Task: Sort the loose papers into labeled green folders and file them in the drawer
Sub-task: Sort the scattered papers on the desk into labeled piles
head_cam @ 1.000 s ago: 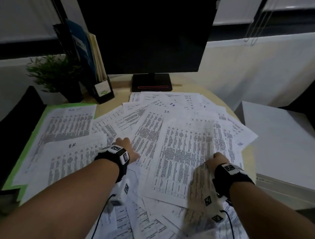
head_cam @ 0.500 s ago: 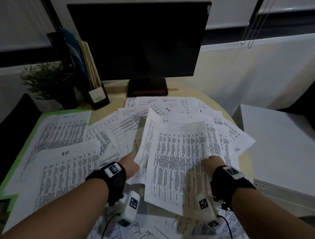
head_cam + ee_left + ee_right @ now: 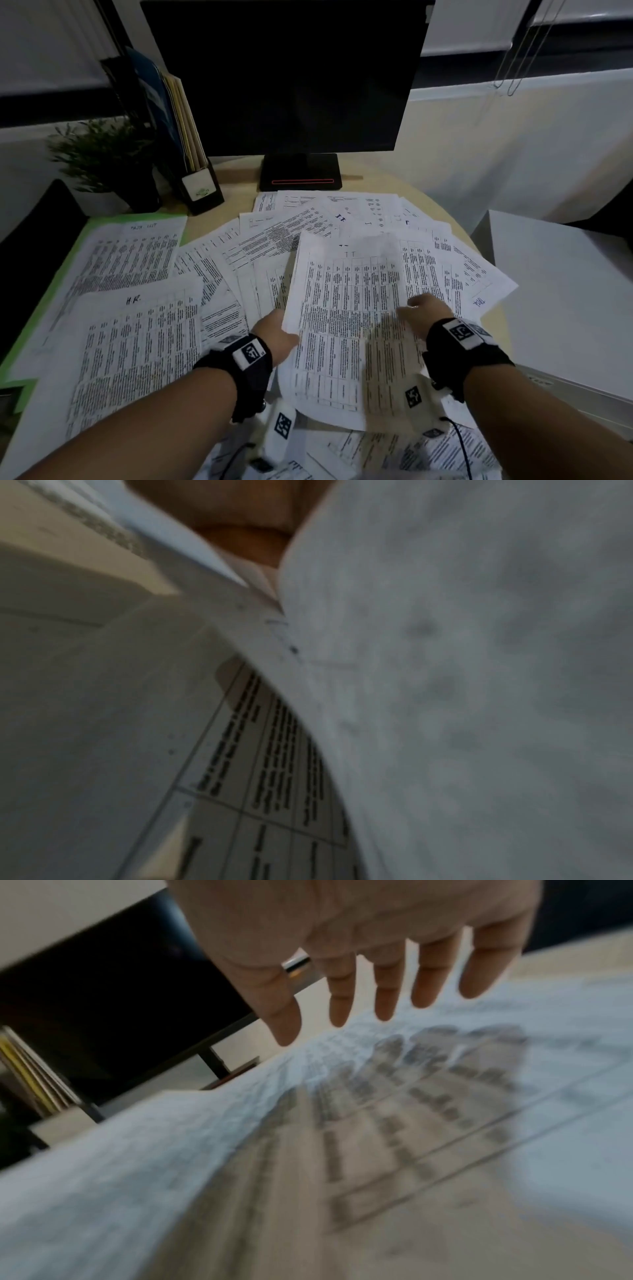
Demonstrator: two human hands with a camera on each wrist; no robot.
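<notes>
I see my left hand (image 3: 274, 334) gripping the left edge of 1 printed sheet (image 3: 342, 318), lifted clear of the loose papers (image 3: 274, 246) spread over the bench (image 3: 233, 178). My right hand (image 3: 426, 308) hovers at that sheet's right edge, its fingers (image 3: 383, 996) straight and spread just above the print, holding nothing. A green folder (image 3: 51, 298) lies at the bench's left side under 2 more sheets, the nearer one marked "H.R." (image 3: 133, 300). Behind the papers stands a dark monitor (image 3: 287, 78), with a file holder (image 3: 195, 171) and a potted plant (image 3: 102, 154) to its left.
</notes>
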